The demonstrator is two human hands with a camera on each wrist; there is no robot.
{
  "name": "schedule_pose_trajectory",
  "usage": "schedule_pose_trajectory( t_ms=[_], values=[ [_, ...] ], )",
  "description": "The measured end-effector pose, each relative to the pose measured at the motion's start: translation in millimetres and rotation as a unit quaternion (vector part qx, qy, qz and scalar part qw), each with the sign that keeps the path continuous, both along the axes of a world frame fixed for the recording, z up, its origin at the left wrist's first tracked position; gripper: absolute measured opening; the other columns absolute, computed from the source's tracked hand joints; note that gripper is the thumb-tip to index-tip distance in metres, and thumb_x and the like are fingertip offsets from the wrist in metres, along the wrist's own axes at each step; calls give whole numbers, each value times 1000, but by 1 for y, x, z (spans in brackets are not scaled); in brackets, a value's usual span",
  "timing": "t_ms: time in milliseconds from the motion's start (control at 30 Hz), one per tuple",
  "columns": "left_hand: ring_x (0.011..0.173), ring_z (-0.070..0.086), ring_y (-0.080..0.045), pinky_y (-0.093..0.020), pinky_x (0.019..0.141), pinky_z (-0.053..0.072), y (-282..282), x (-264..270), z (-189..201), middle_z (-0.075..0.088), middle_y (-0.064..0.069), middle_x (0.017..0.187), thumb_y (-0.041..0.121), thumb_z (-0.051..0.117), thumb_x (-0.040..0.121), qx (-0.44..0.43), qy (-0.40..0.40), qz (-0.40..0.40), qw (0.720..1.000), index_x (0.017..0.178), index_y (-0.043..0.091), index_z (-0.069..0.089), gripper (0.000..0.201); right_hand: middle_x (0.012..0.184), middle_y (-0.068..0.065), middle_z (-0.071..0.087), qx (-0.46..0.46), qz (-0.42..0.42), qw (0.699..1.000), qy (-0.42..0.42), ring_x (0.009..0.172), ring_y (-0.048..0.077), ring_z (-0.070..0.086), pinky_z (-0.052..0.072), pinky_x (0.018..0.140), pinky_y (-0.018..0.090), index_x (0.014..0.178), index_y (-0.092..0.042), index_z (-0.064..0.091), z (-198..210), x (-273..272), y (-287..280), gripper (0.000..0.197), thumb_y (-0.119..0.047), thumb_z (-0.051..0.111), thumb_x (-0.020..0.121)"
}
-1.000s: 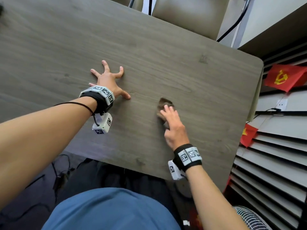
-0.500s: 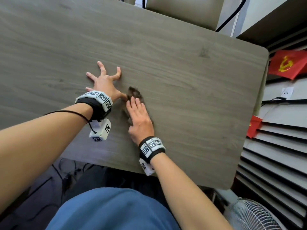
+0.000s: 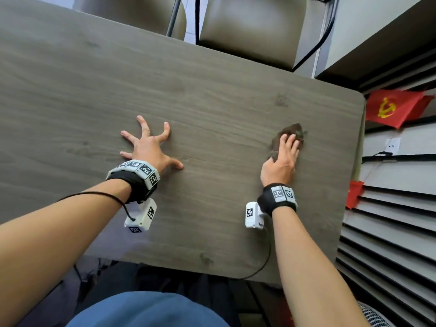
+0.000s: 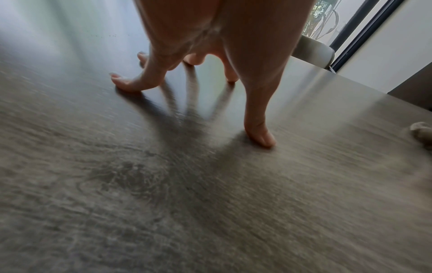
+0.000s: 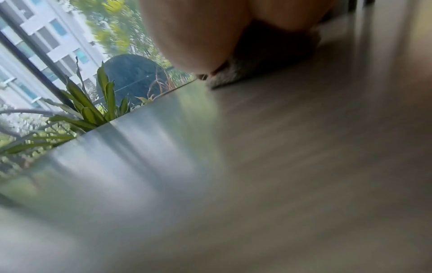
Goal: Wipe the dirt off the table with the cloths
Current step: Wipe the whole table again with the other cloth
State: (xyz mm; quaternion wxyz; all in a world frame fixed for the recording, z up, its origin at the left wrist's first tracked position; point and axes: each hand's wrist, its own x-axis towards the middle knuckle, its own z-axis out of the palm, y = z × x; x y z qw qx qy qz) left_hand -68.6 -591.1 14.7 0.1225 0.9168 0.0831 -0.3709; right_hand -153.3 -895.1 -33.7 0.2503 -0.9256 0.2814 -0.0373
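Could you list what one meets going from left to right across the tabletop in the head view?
Left hand with fingers spread on the table → bare wood → right hand pressing the brown cloth → red flag beyond the table's edge.

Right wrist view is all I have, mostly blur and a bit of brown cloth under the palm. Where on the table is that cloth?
Observer: In the head view the cloth lies near the right edge of the table, with the right hand pressing flat on it.
Operator: And the left hand?
Observer: The left hand holds nothing. Its spread fingertips rest on the bare tabletop, well apart from the cloth.
Operator: What's past the far edge?
Observer: A chair stands against it.
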Motion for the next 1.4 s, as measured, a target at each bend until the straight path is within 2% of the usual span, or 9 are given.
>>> schedule_pose_trajectory(
  t_ms=[233,367,433,567,733,967,1100,1233,1400],
  values=[
    [145,-14,-57,-84,98,24,-1,0,-1,-27,2,164,54,92,58,1,0,-2,1000,148,59,25,112,157,5,28,59,325,944,9,149,20,15,15,121,41,147,-13,39,5,-29,143,87,-2,51,62],
    [145,-15,-57,-83,100,23,-1,0,-2,-27,0,164,50,87,69,-3,-7,-1,1000,148,57,25,100,155,4,34,123,436,891,34,147,17,20,17,121,38,141,-11,49,15,-48,142,79,-5,36,63],
    [145,-15,-57,-83,100,24,0,-1,-2,-28,1,163,53,91,62,-1,-4,-3,1000,148,59,22,110,150,8,41,123,400,908,1,144,21,30,25,118,43,135,-7,55,19,-37,109,76,-4,36,61],
    [145,-15,-57,-83,100,25,1,-2,-2,-29,2,163,55,93,55,-7,-1,-2,1000,148,60,19,119,144,13,49,45,150,984,-80,138,25,40,28,116,42,131,-6,58,24,2,14,72,10,40,63],
    [145,-15,-56,-83,101,24,-1,-1,-2,-30,2,162,55,92,56,-4,-3,-3,1000,149,60,18,119,156,13,29,31,-5,999,12,146,31,20,13,121,36,145,-6,41,7,39,-17,71,2,43,74],
    [145,-9,-58,-79,103,27,7,-1,1,-27,-4,164,52,81,77,5,-6,-39,999,153,55,13,102,158,4,26,56,325,943,35,149,19,13,13,121,38,148,-14,37,10,5,132,85,-3,46,64],
    [148,10,-46,-73,108,27,23,15,4,8,-10,165,45,73,87,13,-72,-69,995,152,47,33,77,158,-2,27,144,468,868,80,149,12,12,12,122,34,144,-14,45,24,-55,147,88,2,50,57],
    [148,4,-51,-75,109,24,19,55,6,7,-6,166,57,82,73,-25,-92,-60,994,150,49,36,90,143,-2,51,248,260,932,37,141,9,34,27,117,39,125,-13,62,44,-55,90,73,9,42,57],
    [144,-9,-62,-84,101,20,-4,75,1,-19,-5,165,70,83,59,0,-46,-119,992,151,55,17,114,129,6,62,98,-33,992,-72,122,20,56,40,105,29,132,-14,59,53,26,-15,50,4,52,86]
  ],
)
